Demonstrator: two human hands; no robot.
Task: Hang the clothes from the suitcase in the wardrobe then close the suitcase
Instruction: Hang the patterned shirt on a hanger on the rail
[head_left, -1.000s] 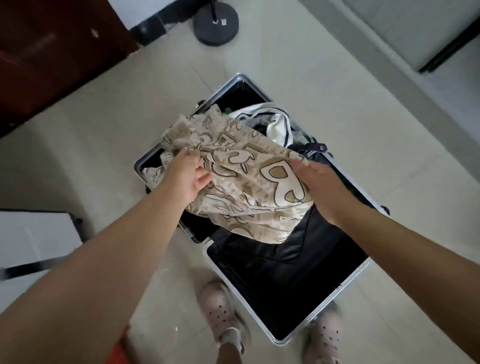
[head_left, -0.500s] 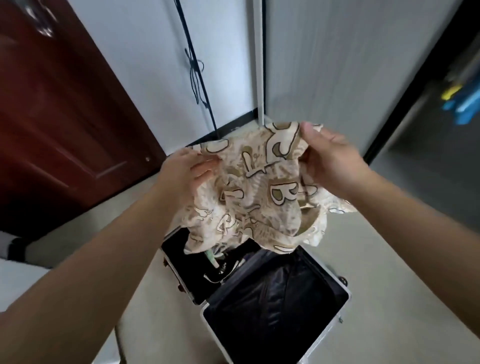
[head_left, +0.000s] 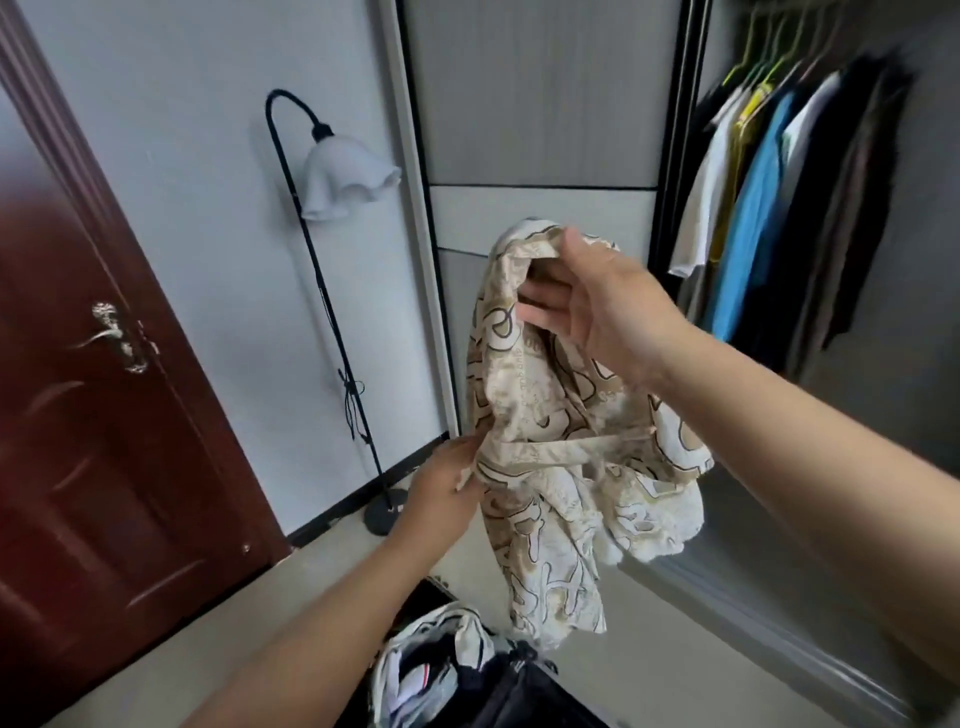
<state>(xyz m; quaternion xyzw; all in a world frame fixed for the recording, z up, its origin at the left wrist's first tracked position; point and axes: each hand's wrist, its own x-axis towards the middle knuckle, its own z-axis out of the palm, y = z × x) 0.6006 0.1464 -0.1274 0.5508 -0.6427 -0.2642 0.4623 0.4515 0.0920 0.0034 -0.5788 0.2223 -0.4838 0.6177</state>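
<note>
Beige patterned cloth, a garment (head_left: 561, 441), hangs in the air above the open suitcase (head_left: 467, 675) on the floor. Our right hand (head_left: 597, 306) pinches its top fold high up, while our left hand (head_left: 441, 483) grips its lower edge. To the right, the wardrobe (head_left: 779, 208) stands open with clothes hanging inside.

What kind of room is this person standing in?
Most likely a bedroom at home: an open wardrobe with clothes on hangers, a floor lamp by a dark wooden door, and an open suitcase on the floor.
</note>
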